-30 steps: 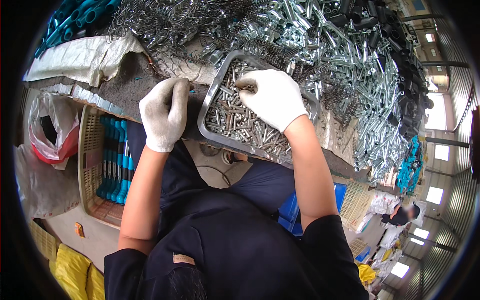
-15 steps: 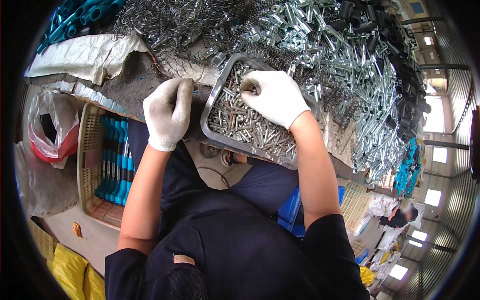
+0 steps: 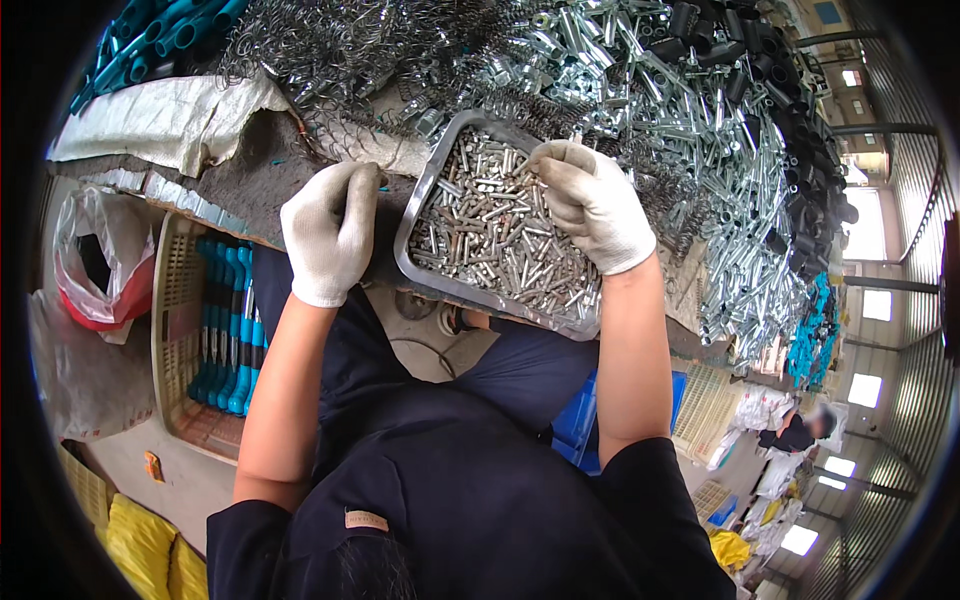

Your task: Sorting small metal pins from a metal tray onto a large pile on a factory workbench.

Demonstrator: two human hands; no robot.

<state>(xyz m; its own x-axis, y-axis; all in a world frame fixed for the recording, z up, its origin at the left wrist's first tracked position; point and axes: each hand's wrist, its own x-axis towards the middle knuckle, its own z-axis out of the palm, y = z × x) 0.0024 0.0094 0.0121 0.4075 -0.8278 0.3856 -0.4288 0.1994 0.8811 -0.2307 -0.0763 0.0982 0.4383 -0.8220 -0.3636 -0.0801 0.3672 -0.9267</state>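
A grey tray [image 3: 412, 262] full of small metal pins [image 3: 495, 235] rests at the near edge of the workbench. Over the tray's right side is my right hand [image 3: 592, 205], in a white knit glove, with thumb and fingers pinched together; whatever lies between the fingertips is too small to name. My left hand [image 3: 332, 232], gloved the same way, hovers left of the tray over the bench edge. Its thumb and fingers are closed, and what they may hold is hidden. Behind the tray lie heaps of wire springs [image 3: 350, 60] and shiny metal tubes [image 3: 720, 180].
Black plastic sleeves [image 3: 790, 170] are piled at the right, teal tubes [image 3: 165, 40] at the far left beside a white woven sack [image 3: 165, 120]. A beige crate [image 3: 175, 330] of teal-handled parts stands below the bench. Another person [image 3: 795, 432] is in the right background.
My right hand has lifted from the pins and moved right, its fingers turning upward in a pinch. My left hand has barely shifted.
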